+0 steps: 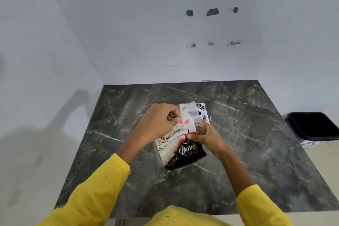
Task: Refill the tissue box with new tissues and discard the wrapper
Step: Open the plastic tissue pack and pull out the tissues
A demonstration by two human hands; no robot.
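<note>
A plastic-wrapped tissue pack [176, 143], white with red and black print, is held just above the middle of the dark marble table [256, 143]. My left hand [157, 123] pinches the wrapper's upper left edge. My right hand [207, 135] grips the pack's right side. Behind the pack, a white tissue box [202, 109] with black lettering stands on the table, mostly hidden by the pack and my hands.
A black-lined waste bin [313, 126] stands on the floor beyond the table's right edge. White walls close off the table at the back and left.
</note>
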